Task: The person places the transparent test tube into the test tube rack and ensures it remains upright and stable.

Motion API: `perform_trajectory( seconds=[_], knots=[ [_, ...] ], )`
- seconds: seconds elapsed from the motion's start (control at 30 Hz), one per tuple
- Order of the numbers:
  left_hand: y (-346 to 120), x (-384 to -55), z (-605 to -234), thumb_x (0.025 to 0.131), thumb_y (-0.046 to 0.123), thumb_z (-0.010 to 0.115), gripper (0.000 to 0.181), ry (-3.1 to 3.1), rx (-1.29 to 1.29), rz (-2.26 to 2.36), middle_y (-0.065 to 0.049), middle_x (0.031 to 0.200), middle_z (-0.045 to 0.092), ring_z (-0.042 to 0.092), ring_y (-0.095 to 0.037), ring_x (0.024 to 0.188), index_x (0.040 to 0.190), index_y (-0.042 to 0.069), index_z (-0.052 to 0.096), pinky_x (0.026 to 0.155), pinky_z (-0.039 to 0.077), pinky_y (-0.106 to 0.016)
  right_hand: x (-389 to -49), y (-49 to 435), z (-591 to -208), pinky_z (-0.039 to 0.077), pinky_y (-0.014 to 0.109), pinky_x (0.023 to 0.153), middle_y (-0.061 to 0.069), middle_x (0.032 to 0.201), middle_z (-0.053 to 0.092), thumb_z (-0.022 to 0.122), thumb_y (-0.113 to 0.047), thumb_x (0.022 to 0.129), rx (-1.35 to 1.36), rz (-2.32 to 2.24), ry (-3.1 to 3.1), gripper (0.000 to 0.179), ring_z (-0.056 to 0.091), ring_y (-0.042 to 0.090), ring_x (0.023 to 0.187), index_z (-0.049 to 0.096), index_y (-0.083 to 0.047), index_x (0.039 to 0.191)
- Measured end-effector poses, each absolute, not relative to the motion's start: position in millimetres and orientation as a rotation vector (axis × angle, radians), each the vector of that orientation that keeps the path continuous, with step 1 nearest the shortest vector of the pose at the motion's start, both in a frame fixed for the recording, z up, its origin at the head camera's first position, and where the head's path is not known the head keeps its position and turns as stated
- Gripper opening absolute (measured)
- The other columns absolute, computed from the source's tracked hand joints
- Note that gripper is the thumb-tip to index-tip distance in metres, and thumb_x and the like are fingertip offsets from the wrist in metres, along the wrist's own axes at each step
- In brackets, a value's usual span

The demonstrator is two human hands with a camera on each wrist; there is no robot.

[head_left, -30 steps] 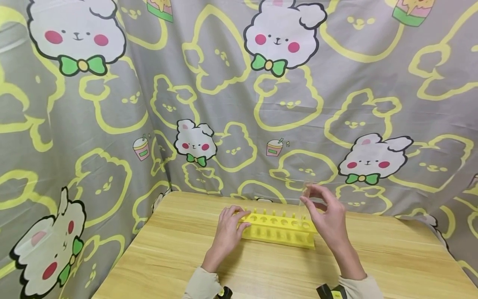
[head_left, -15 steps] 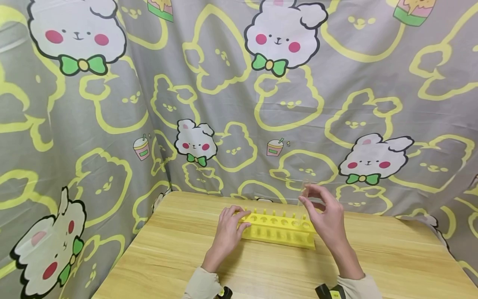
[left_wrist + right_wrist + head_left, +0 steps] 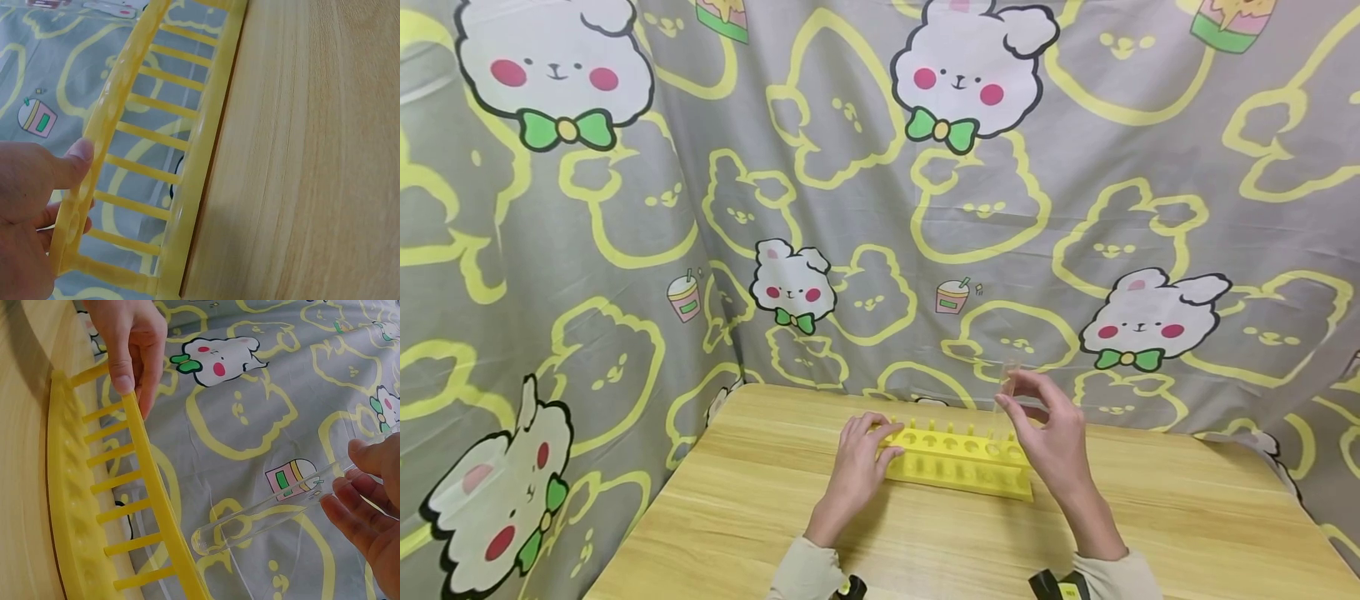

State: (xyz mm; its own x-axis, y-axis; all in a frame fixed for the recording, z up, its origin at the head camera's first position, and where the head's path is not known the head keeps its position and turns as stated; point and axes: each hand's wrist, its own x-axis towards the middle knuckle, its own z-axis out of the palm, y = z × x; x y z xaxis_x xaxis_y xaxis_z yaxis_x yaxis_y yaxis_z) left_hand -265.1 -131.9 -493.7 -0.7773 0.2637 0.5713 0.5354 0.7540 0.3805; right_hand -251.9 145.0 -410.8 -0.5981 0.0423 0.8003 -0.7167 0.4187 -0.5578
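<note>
Rack of bright yellow plastic (image 3: 955,456), long, narrow and two-tiered, upright on a pale wood-grain tabletop (image 3: 925,550), toward 5 o'clock from the middle of the head view. Along its upper tier, a row of round holes; along its 12 o'clock edge, short yellow upright pegs (image 3: 931,426). At its 9 o'clock end, a left hand (image 3: 859,458) closed around the frame, thumb on the upper tier, fingertips curled beneath. Over the rack, toward its 3 o'clock end, a clear, colourless, round-bottomed test tube (image 3: 259,517), pinched between the thumb and fingertips of a right hand (image 3: 1056,433), well up from the rounded end. Rounded end downward, top leaning toward 1 o'clock in the head view. In the same view, lower end at or over the second hole from the 3 o'clock end; in the right wrist view, just beside the upper tier, touching or apart impossible to tell. Between 4 and 7 o'clock, cream sleeves (image 3: 805,571) with black wrist devices (image 3: 853,587). Toward 12 o'clock, beyond the tabletop, a grey fabric curtain (image 3: 850,217) printed with white rabbits and yellow outlines.
</note>
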Motion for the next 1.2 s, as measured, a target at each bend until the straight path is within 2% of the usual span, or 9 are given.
perform_trajectory(
  seconds=[0.4, 0.97, 1.2],
  knots=[
    [-131.8, -266.1, -494.2, 0.087, 0.017, 0.079, 0.035, -2.460, -0.601, -0.742, -0.005, 0.113, 0.062, 0.056, -0.026, 0.108, 0.121, 0.009, 0.075, 0.112, 0.035, -0.054, -252.2, 141.7, -412.2, 0.058, 0.018, 0.076, 0.008, 0.099, 0.071, 0.080, 0.008, 0.084, 0.557, 1.268, -1.919, 0.038, 0.069, 0.004, 0.092, 0.070, -0.003, 0.119],
    [-131.5, -266.5, -494.8, 0.087, 0.017, 0.080, 0.035, -2.449, -0.606, -0.750, -0.005, 0.113, 0.062, 0.056, -0.027, 0.108, 0.121, 0.009, 0.075, 0.111, 0.036, -0.054, -252.4, 136.7, -410.4, 0.057, 0.017, 0.076, 0.008, 0.100, 0.071, 0.081, 0.007, 0.083, 0.572, 1.245, -1.920, 0.038, 0.071, 0.010, 0.092, 0.070, 0.000, 0.119],
    [-131.8, -266.8, -495.5, 0.087, 0.017, 0.080, 0.035, -2.450, -0.603, -0.746, -0.005, 0.113, 0.062, 0.055, -0.027, 0.108, 0.121, 0.009, 0.075, 0.110, 0.037, -0.053, -253.4, 134.7, -411.2, 0.057, 0.017, 0.076, 0.007, 0.102, 0.071, 0.081, 0.006, 0.084, 0.567, 1.239, -1.933, 0.038, 0.072, 0.019, 0.092, 0.069, -0.001, 0.119]
  ],
)
